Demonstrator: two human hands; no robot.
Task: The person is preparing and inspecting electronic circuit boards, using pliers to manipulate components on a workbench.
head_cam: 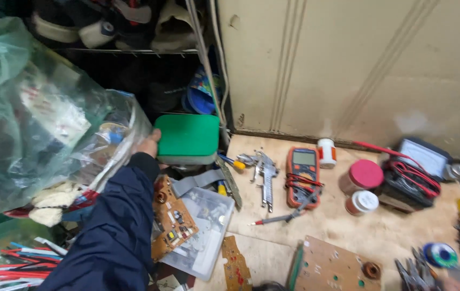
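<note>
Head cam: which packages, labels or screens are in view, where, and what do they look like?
Green box: rounded green lid, grey base, left hand on its edge.
Multimeter: orange and black, grey screen, centre of floor.
Meter box: black, pale faceplate, far right.
Two jars: red lid and white lid, right of multimeter.
Plastic bag: clear greenish, left.

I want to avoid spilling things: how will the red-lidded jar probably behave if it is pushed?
The red-lidded jar stands upright on the wooden bench, so it would probably slide. It looks squat, so tipping seems unlikely. If it did fall, its round body could roll toward the multimeter.
</note>
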